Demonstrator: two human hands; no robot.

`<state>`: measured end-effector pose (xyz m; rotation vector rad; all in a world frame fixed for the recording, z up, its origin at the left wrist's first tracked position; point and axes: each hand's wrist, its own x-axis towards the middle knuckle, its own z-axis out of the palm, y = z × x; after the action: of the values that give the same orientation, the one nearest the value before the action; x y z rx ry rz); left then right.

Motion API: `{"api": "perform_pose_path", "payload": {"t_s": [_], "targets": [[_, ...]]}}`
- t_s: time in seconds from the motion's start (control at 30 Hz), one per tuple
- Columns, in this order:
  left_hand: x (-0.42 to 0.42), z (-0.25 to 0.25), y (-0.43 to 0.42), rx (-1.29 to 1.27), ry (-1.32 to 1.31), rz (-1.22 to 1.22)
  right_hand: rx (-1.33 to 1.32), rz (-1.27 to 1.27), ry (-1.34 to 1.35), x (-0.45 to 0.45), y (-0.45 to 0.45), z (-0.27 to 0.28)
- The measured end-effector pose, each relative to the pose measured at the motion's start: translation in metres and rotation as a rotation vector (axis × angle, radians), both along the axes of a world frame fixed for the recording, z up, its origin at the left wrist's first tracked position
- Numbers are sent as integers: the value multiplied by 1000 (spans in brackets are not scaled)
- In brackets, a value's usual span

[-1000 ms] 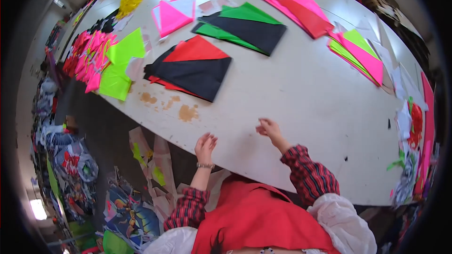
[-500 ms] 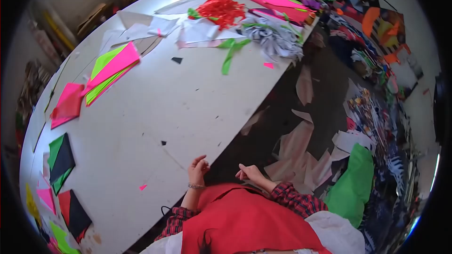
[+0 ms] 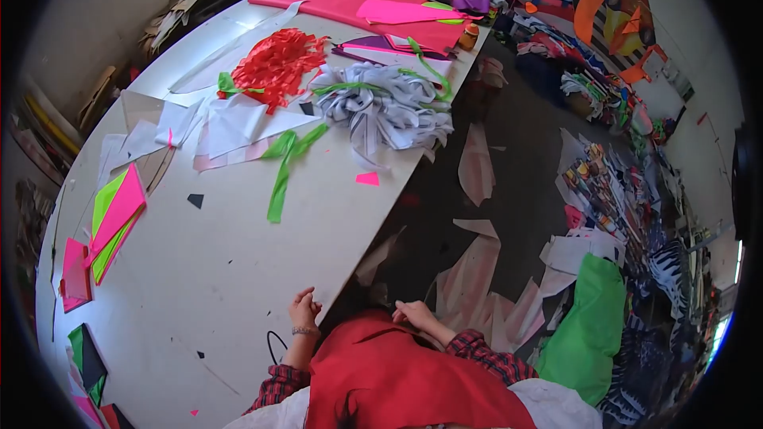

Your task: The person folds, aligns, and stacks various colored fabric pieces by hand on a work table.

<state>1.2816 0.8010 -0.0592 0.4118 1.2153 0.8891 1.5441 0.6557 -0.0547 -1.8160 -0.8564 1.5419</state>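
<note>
Worker (image 3: 280,383) in a red apron (image 3: 413,373) has the left hand (image 3: 304,311) loose-fingered above the surface (image 3: 302,246) and, apart from it, the right hand (image 3: 414,314) curled beyond the edge, its grip unclear. Heaps of red strips (image 3: 276,63) and gray strips (image 3: 381,105) lie ahead on the surface, closer in view than half a second earlier.

Left hand (image 3: 303,312) (braceleted) over table (image 3: 254,258).

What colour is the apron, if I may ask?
The apron is red; it shows best in the head view.
</note>
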Motion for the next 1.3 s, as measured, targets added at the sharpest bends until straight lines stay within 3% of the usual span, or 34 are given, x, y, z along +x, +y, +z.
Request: {"api": "perform_pose_path", "payload": {"t_s": [0.07, 0.17, 0.33, 0.5, 0.63, 0.7, 0.77, 0.8, 0.87, 0.9, 1.0, 1.03, 1.07, 1.2, 1.23, 1.3], "targets": [[55, 4, 16, -19, -31, 27, 20, -27, -129, 61, 35, 18], [142, 48, 57, 35, -56, -69, 177, -358, 95, 149, 94, 28], [235, 90, 118, 215, -51, -201, 502, -535, -17, 289, 220, 41], [310, 91, 176, 268, 31, -23, 620, -436, -216, 406, 394, 16], [380, 66, 225, 267, 22, 124, 632, -338, -292, 500, 537, -56], [417, 68, 253, 76, 63, 255, 551, -375, -672, 536, 583, -81], [450, 73, 285, 68, 68, 279, 285, -682, -700, 581, 602, -72], [466, 75, 293, 59, 60, 299, 266, -861, -823, 615, 614, -118], [493, 78, 311, 49, 43, 352, 349, -1079, -1117, 636, 636, -131], [506, 80, 321, 46, 37, 377, 356, -1056, -1112, 642, 650, -119], [531, 85, 345, 41, 51, 416, 47, -776, -582, 644, 664, -27], [537, 86, 351, 38, 58, 431, -60, -674, -409, 643, 670, -15], [542, 89, 356, 30, 68, 453, -66, -649, -405, 643, 677, -21], [562, 95, 378, 47, 84, 430, 208, -1111, 123, 646, 691, -47], [567, 96, 384, 44, 90, 445, 201, -1097, 126, 651, 688, -54], [580, 100, 397, 57, 74, 418, 89, -1120, 685, 670, 666, -76]]}}
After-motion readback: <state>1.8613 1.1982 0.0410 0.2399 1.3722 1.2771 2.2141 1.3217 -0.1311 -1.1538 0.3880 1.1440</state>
